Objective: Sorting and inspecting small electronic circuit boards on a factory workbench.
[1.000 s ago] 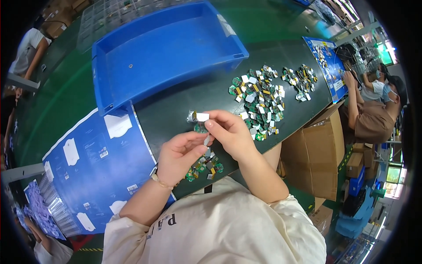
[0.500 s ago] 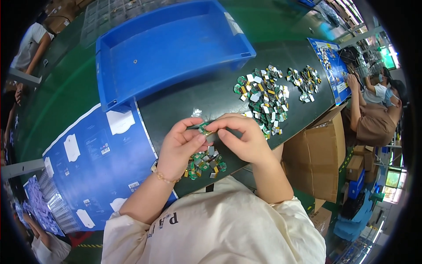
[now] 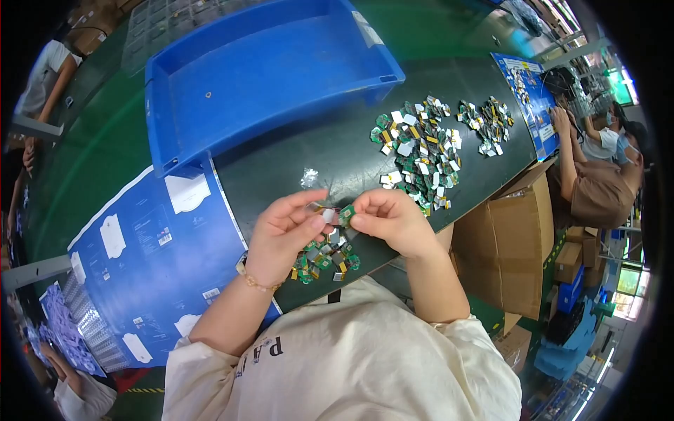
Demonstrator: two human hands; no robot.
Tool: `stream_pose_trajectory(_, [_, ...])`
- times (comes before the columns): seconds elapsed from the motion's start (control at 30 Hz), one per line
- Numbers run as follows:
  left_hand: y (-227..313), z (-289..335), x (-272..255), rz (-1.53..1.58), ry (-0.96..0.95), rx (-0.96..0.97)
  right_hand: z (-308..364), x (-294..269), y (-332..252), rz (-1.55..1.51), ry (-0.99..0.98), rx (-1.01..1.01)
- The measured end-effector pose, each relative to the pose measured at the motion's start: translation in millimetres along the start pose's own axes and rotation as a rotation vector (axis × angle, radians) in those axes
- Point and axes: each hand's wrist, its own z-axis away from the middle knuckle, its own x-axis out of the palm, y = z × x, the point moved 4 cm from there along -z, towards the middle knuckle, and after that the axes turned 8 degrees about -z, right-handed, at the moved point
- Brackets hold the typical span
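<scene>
In front of my chest, my left hand (image 3: 281, 235) pinches a small silver-white flat piece (image 3: 328, 215) between thumb and fingertips. Close beside it, my right hand (image 3: 399, 224) grips a small green circuit board (image 3: 347, 214) with thumb and bent fingers. Thin, partly blurred wires seem to run between the two pieces. Under my hands lies a small heap of green boards with silver and yellow parts (image 3: 324, 263), partly hidden by my left hand. A crumpled bit of clear plastic (image 3: 309, 178) rests on the dark table beyond.
A large blue bin (image 3: 274, 67) stands ahead, holding a small ring. To the right are a big pile of boards (image 3: 425, 151) and a smaller one (image 3: 486, 126). A blue printed sheet (image 3: 158, 274) covers the left side. An open cardboard box (image 3: 498, 259) stands at the table's right edge; people work nearby.
My right hand has turned and drawn its fingers in, bringing the green board's face into view. The silver-white piece now shows at my left fingertips, slightly apart from the board.
</scene>
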Motion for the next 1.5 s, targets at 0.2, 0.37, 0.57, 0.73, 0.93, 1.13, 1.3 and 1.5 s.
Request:
stream_pose_trajectory(0.2, [1,1,5,0.105,-0.146,-0.068,0,12,-1,-0.240,0.037,-0.079])
stream_pose_trajectory(0.37, [1,0,7,0.107,-0.167,-0.070,5,10,-10,-0.132,0.055,-0.035])
stream_pose_trajectory(0.57, [1,1,10,0.060,-0.207,-0.112,15,9,-24,0.380,0.061,-0.128])
stream_pose_trajectory(0.73, [-1,3,13,0.098,-0.251,-0.113,13,6,-23,0.407,-0.098,-0.190])
stream_pose_trajectory(0.93, [-2,3,7,0.047,-0.319,-0.162,11,9,-4,0.077,-0.121,-0.123])
stream_pose_trajectory(1.13, [-5,4,5,0.096,-0.299,-0.221,15,16,-7,0.105,-0.064,-0.148])
stream_pose_trajectory(1.3, [-7,3,6,0.191,-0.234,-0.286,14,20,3,-0.065,0.000,-0.183])
stream_pose_trajectory(1.5, [-9,3,4,0.187,-0.175,-0.288,15,16,1,0.185,0.083,-0.325])
